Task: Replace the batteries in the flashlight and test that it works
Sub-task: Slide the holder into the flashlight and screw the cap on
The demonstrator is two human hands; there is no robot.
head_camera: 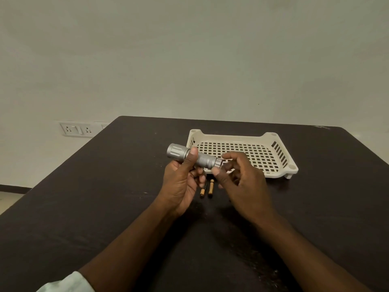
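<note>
Dark table [105,207]: left hand [181,184] grips knurled metal flashlight [195,158]

Above the dark worktop [105,207], the left hand [182,182] grips the silver flashlight [193,158] around its barrel, head pointing left, while the right hand [242,182] pinches its tail cap [219,163] between thumb and fingers. Two batteries [207,189] lie side by side on the worktop just under the hands. A cream slotted tray [252,152] sits behind them, and a wall socket [76,129] shows at left.
</note>
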